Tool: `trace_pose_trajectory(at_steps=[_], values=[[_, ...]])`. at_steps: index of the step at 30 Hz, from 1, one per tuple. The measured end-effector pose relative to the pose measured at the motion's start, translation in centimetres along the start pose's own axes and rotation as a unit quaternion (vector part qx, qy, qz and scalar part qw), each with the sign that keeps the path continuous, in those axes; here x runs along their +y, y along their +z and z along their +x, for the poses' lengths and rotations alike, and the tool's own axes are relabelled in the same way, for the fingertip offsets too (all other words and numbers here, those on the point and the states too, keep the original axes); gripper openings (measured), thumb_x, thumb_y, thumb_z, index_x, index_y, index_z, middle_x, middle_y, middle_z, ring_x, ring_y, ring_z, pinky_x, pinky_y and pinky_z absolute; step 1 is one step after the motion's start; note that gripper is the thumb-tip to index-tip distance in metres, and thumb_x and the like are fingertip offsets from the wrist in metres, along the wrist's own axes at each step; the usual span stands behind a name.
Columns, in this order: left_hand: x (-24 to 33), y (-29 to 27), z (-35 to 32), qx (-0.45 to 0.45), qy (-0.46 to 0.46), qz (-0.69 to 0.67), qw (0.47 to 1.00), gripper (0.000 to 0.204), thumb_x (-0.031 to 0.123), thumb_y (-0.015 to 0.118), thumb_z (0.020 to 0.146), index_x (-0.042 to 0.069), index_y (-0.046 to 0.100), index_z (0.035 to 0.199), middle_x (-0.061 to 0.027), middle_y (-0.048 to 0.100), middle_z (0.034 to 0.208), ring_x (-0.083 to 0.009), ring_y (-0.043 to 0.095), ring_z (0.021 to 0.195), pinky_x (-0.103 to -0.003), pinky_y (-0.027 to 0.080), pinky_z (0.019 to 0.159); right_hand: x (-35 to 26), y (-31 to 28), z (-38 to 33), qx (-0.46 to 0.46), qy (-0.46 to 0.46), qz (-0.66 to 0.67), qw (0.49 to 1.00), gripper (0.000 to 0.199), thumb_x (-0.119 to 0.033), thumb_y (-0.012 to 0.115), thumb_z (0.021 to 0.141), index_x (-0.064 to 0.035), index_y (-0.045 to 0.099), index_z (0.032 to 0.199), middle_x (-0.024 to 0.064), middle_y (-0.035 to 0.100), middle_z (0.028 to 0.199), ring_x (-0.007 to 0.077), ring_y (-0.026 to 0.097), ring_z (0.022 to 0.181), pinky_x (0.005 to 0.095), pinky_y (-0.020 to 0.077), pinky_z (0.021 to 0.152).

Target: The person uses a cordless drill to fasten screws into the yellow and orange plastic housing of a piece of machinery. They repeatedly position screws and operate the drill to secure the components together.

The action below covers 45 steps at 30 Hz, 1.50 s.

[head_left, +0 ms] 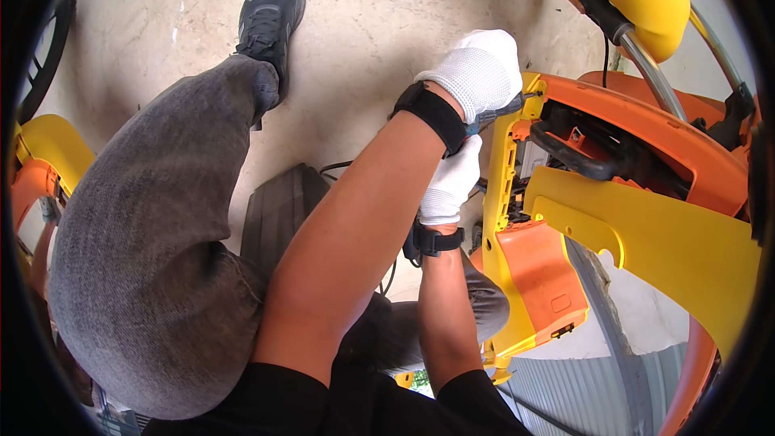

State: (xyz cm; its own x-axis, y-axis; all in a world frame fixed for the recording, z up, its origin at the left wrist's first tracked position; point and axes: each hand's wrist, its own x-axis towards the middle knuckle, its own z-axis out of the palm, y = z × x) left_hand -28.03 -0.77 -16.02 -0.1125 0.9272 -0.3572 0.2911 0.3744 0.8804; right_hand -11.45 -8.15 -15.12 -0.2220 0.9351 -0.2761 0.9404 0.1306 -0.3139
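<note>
The pale floor (363,0) forms the background, with the yellow-and-orange machine (646,230) along the right side, its dark interior exposed. A grey trouser leg (153,234) occupies the left, and a dark box (278,214) lies on the floor between the leg and the forearms. Both hands wear white gloves. The left hand (476,71) is bunched over the tool; its fingers are hidden, so whether it grips cannot be told. The right hand (452,182), below it, appears closed around the tool's lower part. The dark tool (504,110) shows between the hands and the machine's yellow edge, partly covered by the left hand. In this assessment it is hard, rigid and moderately heavy, its smooth casing liable to slip a little in the gloves; hold is best taken low on the grip, with the body steadied behind the slim front end. Its visible long axis runs rightward and slightly upward in view, pointing at the yellow edge's upper end; contact there cannot be confirmed.
</note>
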Motion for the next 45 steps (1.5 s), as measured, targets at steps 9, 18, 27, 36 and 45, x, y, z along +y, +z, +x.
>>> trace_pose_trajectory(at_steps=[9,18,27,36,45], values=[[0.1,-0.3,-0.1,-0.026,0.030,0.041,0.998,0.028,0.021,0.050,0.095,0.002,0.071,0.098,-0.0157,0.066,0.103,-0.0295,0.064,0.100,-0.037,0.051,0.093,0.0,-0.4,0.1,0.003,-0.006,0.015,1.000,0.046,-0.027,0.086,0.071,-0.0010,0.053,0.089,0.0192,0.062,0.080,0.0384,0.063,0.074,0.0407,0.0510,0.069],[0.7,-1.1,-0.4,-0.026,-0.025,-0.004,0.999,0.030,0.024,0.050,0.096,0.002,0.070,0.100,-0.0167,0.066,0.104,-0.0306,0.064,0.100,-0.037,0.051,0.094,-0.5,-0.9,0.3,-0.010,0.004,-0.030,1.000,0.045,-0.024,0.085,0.070,-0.0017,0.054,0.094,0.0184,0.063,0.079,0.0396,0.065,0.075,0.0403,0.0521,0.071],[0.5,-0.8,-0.4,-0.022,-0.054,-0.037,0.998,0.030,0.024,0.049,0.095,0.003,0.069,0.101,-0.0175,0.066,0.106,-0.0320,0.063,0.103,-0.038,0.051,0.093,-0.2,-1.5,0.1,-0.014,0.014,-0.064,0.998,0.047,-0.014,0.078,0.067,-0.0036,0.053,0.106,0.0196,0.063,0.092,0.0395,0.064,0.086,0.0430,0.0517,0.077],[-1.0,-0.3,0.2,0.008,0.002,-0.092,0.996,0.032,0.020,0.043,0.097,0.001,0.064,0.113,-0.0166,0.068,0.107,-0.0291,0.066,0.096,-0.036,0.053,0.090,0.7,-3.1,-2.1,-0.106,0.034,0.058,0.992,0.049,-0.016,0.081,0.071,-0.0026,0.056,0.111,0.0170,0.066,0.094,0.0331,0.067,0.087,0.0370,0.0524,0.080],[-0.6,-0.9,-0.9,-0.064,-0.165,-0.420,0.890,0.032,0.020,0.045,0.100,-0.003,0.059,0.115,-0.0101,0.069,0.091,-0.0128,0.063,0.071,-0.026,0.052,0.063,2.0,-9.3,-4.3,-0.188,0.077,0.282,0.938,0.040,-0.011,0.076,0.079,-0.0019,0.057,0.113,0.0068,0.066,0.097,0.0153,0.063,0.087,0.0283,0.0524,0.079]])
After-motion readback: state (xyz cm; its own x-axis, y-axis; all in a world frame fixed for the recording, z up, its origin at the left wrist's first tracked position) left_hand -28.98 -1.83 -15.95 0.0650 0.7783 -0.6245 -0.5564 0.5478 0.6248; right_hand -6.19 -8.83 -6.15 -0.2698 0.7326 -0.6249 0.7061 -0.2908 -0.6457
